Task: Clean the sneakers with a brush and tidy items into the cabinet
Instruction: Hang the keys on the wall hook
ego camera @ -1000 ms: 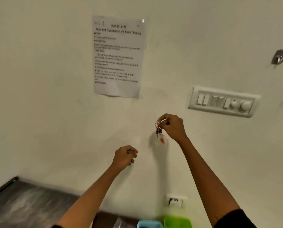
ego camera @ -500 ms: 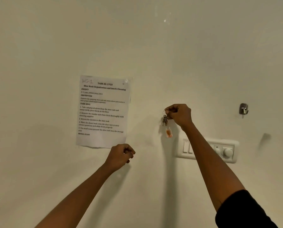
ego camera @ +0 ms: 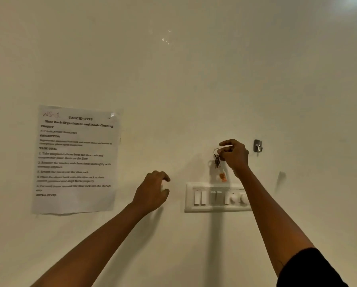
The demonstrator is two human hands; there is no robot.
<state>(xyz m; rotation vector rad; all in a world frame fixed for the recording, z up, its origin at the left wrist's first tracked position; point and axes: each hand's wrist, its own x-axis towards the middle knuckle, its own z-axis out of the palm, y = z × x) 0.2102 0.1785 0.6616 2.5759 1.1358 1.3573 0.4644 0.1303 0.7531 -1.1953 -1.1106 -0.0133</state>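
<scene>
My right hand (ego camera: 234, 155) pinches the ring of a key bunch (ego camera: 217, 160) between thumb and fingertips. The keys hang in front of the wall (ego camera: 194, 79), above the switch panel (ego camera: 206, 209) and just left of a metal hook (ego camera: 257, 146). A blurred orange tag (ego camera: 222, 177) dangles below the keys. My left hand (ego camera: 152, 191) hovers near the wall with its fingers loosely curled and nothing visible in them. Further left, a taped sheet (ego camera: 76, 201) reads "WS-1", "TASK ID: 2723", "Shoe Rack Organization and Insole Cleaning"; its smaller lines are smeared. My forearm hides the panel's right end.

black short sleeve (ego camera: 310, 268) on the right arm; forearms and hands (ego camera: 152, 191) bare.
</scene>
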